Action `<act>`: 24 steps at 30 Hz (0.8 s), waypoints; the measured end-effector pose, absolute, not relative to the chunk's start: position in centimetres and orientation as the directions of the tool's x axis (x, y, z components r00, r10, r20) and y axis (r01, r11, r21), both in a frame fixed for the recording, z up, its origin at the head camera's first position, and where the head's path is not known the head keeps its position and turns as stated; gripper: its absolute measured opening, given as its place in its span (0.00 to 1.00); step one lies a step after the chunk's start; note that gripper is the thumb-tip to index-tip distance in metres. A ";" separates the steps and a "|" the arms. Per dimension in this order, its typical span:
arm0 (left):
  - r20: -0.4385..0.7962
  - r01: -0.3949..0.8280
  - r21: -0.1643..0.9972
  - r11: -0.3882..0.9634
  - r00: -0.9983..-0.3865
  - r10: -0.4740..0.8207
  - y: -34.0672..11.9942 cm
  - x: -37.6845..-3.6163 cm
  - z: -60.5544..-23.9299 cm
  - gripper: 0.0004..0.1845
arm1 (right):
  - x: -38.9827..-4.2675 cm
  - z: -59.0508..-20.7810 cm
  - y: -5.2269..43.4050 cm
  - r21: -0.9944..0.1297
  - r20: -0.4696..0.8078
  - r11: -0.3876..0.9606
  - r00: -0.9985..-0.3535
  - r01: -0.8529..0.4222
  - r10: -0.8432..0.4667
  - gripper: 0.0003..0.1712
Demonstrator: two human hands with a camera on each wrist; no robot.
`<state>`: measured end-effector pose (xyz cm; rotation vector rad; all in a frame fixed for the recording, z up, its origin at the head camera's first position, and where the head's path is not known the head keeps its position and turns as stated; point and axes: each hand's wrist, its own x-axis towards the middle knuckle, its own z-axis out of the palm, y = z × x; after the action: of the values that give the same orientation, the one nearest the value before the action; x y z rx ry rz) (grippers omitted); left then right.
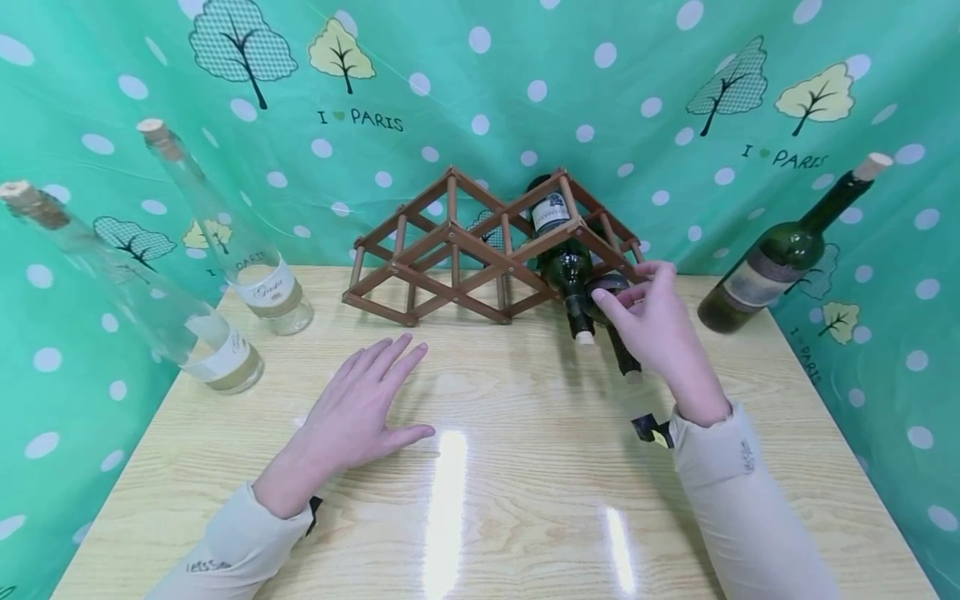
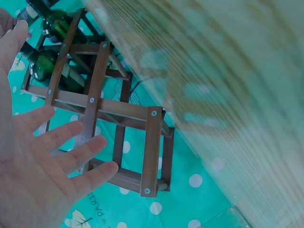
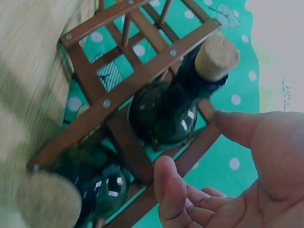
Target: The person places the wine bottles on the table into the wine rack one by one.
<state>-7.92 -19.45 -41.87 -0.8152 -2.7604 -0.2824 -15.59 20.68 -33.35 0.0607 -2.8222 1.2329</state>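
Observation:
A brown wooden wine rack (image 1: pixel 453 237) stands at the back of the table. Two dark green wine bottles lie in its right part with corked necks toward me: an upper bottle (image 1: pixel 567 268) and a lower bottle (image 1: pixel 624 343) partly hidden by my right hand (image 1: pixel 651 321). That hand is at the rack's right end. In the right wrist view, its thumb (image 3: pixel 237 127) and loosely curled fingers are beside a rack slat, with no bottle between them; whether they touch the slat is unclear. My left hand (image 1: pixel 360 408) hovers over the table left of centre, fingers spread, holding nothing.
Another corked green bottle (image 1: pixel 765 271) stands at the table's right side. Two clear corked bottles, one nearer (image 1: pixel 225 354) and one farther (image 1: pixel 273 287), stand at the left. A green patterned cloth (image 1: pixel 480 92) surrounds the wooden table (image 1: pixel 525 467) at back and sides.

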 end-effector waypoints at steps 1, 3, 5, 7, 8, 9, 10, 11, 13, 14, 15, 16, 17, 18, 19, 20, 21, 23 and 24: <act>0.292 0.555 0.117 0.824 -0.812 0.505 -19.4 -7.9 -41.9 0.61 | -15.6 -33.4 21.0 -0.733 0.068 0.678 -0.998 -0.052 -0.003 0.51; 0.295 0.555 0.125 0.823 -0.812 0.503 -19.4 -7.9 -41.8 0.61 | -15.6 -33.4 21.5 -0.735 0.065 0.677 -0.998 -0.039 0.013 0.52; 0.296 0.555 0.133 0.821 -0.813 0.502 -19.4 -7.9 -41.8 0.61 | -15.6 -33.5 22.1 -0.732 0.067 0.680 -0.997 -0.027 0.033 0.52; 0.294 0.555 0.141 0.820 -0.814 0.501 -19.3 -7.9 -41.8 0.60 | -15.5 -33.7 22.6 -0.731 0.081 0.682 -0.995 -0.024 0.051 0.52; 0.293 0.555 0.145 0.819 -0.815 0.500 -19.3 -8.0 -41.8 0.60 | -15.5 -33.7 22.8 -0.728 0.090 0.686 -0.994 -0.024 0.061 0.53; 0.293 0.556 0.148 0.818 -0.815 0.500 -19.3 -8.0 -41.8 0.60 | -15.5 -33.8 23.1 -0.725 0.096 0.688 -0.993 -0.021 0.071 0.53; 0.292 0.556 0.155 0.817 -0.816 0.500 -19.3 -8.0 -41.7 0.60 | -15.5 -34.0 23.4 -0.722 0.104 0.691 -0.991 -0.019 0.081 0.53; 0.292 0.557 0.160 0.815 -0.816 0.499 -19.3 -8.0 -41.7 0.60 | -15.6 -34.1 23.7 -0.719 0.108 0.694 -0.990 -0.014 0.093 0.53; 0.296 0.558 0.168 0.812 -0.815 0.499 -19.3 -8.1 -41.8 0.61 | -15.7 -34.4 24.4 -0.717 0.121 0.697 -0.986 -0.007 0.114 0.54; 0.300 0.561 0.173 0.809 -0.813 0.499 -19.3 -8.2 -41.8 0.61 | -15.7 -34.6 24.7 -0.716 0.125 0.698 -0.984 -0.003 0.124 0.54; 0.305 0.563 0.177 0.807 -0.811 0.499 -19.3 -8.2 -41.8 0.60 | -15.8 -34.7 25.1 -0.716 0.128 0.698 -0.982 0.003 0.135 0.54; 0.310 0.565 0.180 0.805 -0.809 0.499 -19.3 -8.3 -41.9 0.60 | -15.9 -34.9 25.4 -0.718 0.133 0.696 -0.980 0.007 0.148 0.54; 0.314 0.568 0.182 0.803 -0.807 0.500 -19.3 -8.3 -41.9 0.60 | -16.0 -35.0 25.6 -0.722 0.136 0.692 -0.978 0.013 0.160 0.54; 0.318 0.570 0.186 0.800 -0.806 0.500 -19.3 -8.4 -41.9 0.60 | -16.0 -35.2 25.9 -0.726 0.140 0.688 -0.975 0.016 0.171 0.53; 0.322 0.572 0.189 0.798 -0.804 0.500 -19.2 -8.4 -41.9 0.60 | -16.1 -35.3 26.2 -0.728 0.145 0.685 -0.973 0.019 0.181 0.53; 0.326 0.574 0.194 0.795 -0.802 0.500 -19.2 -8.4 -41.9 0.60 | -16.2 -35.5 26.5 -0.732 0.147 0.681 -0.970 0.024 0.192 0.53; 0.327 0.575 0.198 0.794 -0.802 0.500 -19.2 -8.5 -41.9 0.60 | -16.2 -35.6 26.7 -0.733 0.153 0.679 -0.967 0.027 0.203 0.53; 0.329 0.578 0.208 0.789 -0.801 0.500 -19.2 -8.6 -41.9 0.60 | -16.4 -36.0 27.1 -0.729 0.172 0.684 -0.961 0.024 0.218 0.53; 0.332 0.579 0.212 0.787 -0.800 0.499 -19.1 -8.6 -41.9 0.60 | -16.5 -36.2 27.3 -0.724 0.185 0.690 -0.957 0.020 0.222 0.53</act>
<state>-8.62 -19.14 -41.88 -0.8364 -2.7205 -0.4456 -16.48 27.32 -36.19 -0.1936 -2.6435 1.1279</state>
